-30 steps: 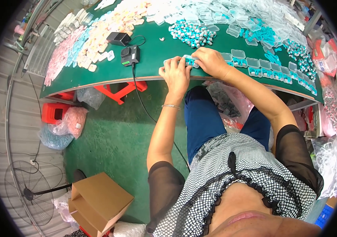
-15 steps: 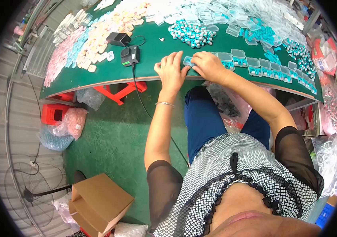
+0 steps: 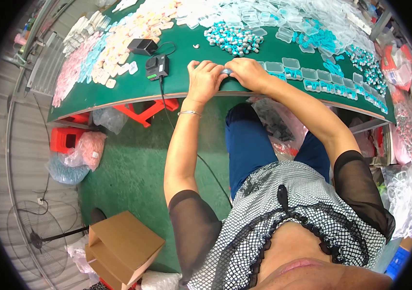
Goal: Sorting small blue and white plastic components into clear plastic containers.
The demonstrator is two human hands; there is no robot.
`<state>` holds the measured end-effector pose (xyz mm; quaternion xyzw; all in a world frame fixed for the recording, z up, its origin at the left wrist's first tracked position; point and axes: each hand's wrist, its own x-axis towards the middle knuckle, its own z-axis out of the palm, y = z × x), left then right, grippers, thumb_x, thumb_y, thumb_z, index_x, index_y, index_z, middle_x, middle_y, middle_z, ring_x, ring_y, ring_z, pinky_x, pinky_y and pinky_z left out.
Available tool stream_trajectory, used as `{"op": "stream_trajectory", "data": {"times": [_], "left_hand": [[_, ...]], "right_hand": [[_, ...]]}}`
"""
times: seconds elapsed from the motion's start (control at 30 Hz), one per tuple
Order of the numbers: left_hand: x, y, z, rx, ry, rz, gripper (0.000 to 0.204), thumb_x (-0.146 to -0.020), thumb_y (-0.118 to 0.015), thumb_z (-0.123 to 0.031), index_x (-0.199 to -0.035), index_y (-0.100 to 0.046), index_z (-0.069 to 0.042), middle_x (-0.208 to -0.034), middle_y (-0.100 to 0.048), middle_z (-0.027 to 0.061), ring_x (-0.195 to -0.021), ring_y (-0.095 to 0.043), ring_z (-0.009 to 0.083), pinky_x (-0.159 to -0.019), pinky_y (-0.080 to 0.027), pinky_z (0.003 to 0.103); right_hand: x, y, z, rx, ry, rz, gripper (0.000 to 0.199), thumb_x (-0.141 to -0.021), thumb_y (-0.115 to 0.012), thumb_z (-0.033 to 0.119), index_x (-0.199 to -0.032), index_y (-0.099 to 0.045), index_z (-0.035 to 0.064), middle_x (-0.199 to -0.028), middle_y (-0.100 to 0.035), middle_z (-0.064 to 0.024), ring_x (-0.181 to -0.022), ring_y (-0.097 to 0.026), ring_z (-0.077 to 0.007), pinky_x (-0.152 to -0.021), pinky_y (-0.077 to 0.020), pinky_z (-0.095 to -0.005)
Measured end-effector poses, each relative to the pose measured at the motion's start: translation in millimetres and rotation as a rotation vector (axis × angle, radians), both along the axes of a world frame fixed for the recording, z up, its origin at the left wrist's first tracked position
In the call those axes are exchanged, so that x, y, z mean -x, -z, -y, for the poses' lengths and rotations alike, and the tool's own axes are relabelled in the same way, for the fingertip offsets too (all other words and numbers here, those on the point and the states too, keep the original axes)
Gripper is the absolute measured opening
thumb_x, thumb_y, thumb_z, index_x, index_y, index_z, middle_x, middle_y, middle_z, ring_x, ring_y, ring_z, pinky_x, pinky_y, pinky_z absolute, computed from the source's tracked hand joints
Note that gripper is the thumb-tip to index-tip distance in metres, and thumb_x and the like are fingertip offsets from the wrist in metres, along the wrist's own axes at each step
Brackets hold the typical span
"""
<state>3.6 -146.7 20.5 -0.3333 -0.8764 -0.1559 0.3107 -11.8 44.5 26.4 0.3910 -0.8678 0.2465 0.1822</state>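
A small clear plastic case [image 3: 227, 71] with blue inside is pinched between my two hands, just above the near edge of the green table. My left hand [image 3: 203, 79] grips its left end with bent fingers. At the other end, the fingers of my right hand [image 3: 246, 73] close around it and hide most of it. Beside my right hand runs a row of open clear cases [image 3: 311, 86] holding blue parts, lids laid back. Beyond my hands sits a pile of small blue and silver-grey pieces [image 3: 232, 39].
Clear cases [image 3: 264, 14] heap along the table's far side, with loose blue parts [image 3: 319, 41] before them. Orange, blue and pink pieces [image 3: 114, 58] spread at the left. A black device [image 3: 157, 66] trails its cable over the near edge. A cardboard box [image 3: 126, 246] stands on the floor.
My left hand has moved slightly left and its raised fingers have curled down. The small case, earlier visible between my fingers, is now mostly covered by both hands.
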Motion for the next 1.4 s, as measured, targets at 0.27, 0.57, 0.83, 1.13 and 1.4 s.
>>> {"op": "stream_trajectory", "data": {"times": [0.27, 0.57, 0.83, 1.13, 1.4], "left_hand": [[-28.1, -18.7, -1.7, 0.154, -0.081, -0.104, 0.035, -0.071, -0.073, -0.034, -0.098, -0.064, -0.014, -0.105, -0.061, 0.003, -0.099, -0.055, 0.0222, -0.086, -0.033, 0.045], [-26.1, -5.8, -66.5, 0.039, -0.041, 0.08, 0.046, -0.067, -0.076, -0.037, -0.103, -0.063, -0.011, -0.102, -0.061, 0.0028, -0.098, -0.053, 0.0221, -0.085, -0.034, 0.045], [-21.7, -8.2, -70.5, -0.09, -0.04, 0.075, 0.072, -0.066, -0.078, -0.032, -0.129, -0.048, -0.012, -0.116, -0.058, 0.0053, -0.106, -0.052, 0.0237, -0.084, -0.033, 0.045], [-9.6, -2.2, -58.7, -0.054, 0.076, 0.143, 0.033, -0.076, -0.071, -0.026, -0.104, -0.063, -0.011, -0.1, -0.065, 0.003, -0.096, -0.057, 0.0202, -0.084, -0.033, 0.043], [-11.7, 2.3, -55.1, -0.14, 0.038, 0.075, 0.024, -0.075, -0.072, -0.024, -0.095, -0.066, -0.012, -0.09, -0.066, 0.001, -0.089, -0.058, 0.019, -0.08, -0.034, 0.04]], "right_hand": [[20.2, -21.3, -73.2, -0.277, 0.378, 0.114, 0.022, -0.081, -0.062, 0.029, -0.099, -0.066, 0.0167, -0.102, -0.062, -0.0041, -0.102, -0.055, -0.0257, -0.083, -0.0404, -0.0461], [12.1, -11.0, -78.2, -0.305, 0.384, 0.219, 0.023, -0.077, -0.068, 0.025, -0.097, -0.067, 0.0158, -0.097, -0.063, -0.0031, -0.104, -0.053, -0.0246, -0.088, -0.033, -0.0483], [13.3, -7.9, -89.8, -0.014, 0.092, -0.042, 0.013, -0.076, -0.068, 0.021, -0.086, -0.065, 0.0138, -0.082, -0.064, -0.0032, -0.087, -0.06, -0.0222, -0.085, -0.0369, -0.0414], [-5.4, -6.3, -90.2, -0.094, -0.07, 0.026, 0.029, -0.079, -0.066, 0.024, -0.106, -0.063, 0.0118, -0.099, -0.065, -0.0044, -0.099, -0.058, -0.0226, -0.09, -0.0355, -0.0411], [-9.3, 5.4, -70.0, -0.074, 0.027, -0.121, 0.032, -0.072, -0.072, 0.017, -0.103, -0.062, 0.0119, -0.092, -0.063, -0.0038, -0.096, -0.058, -0.022, -0.093, -0.0341, -0.0422]]}}
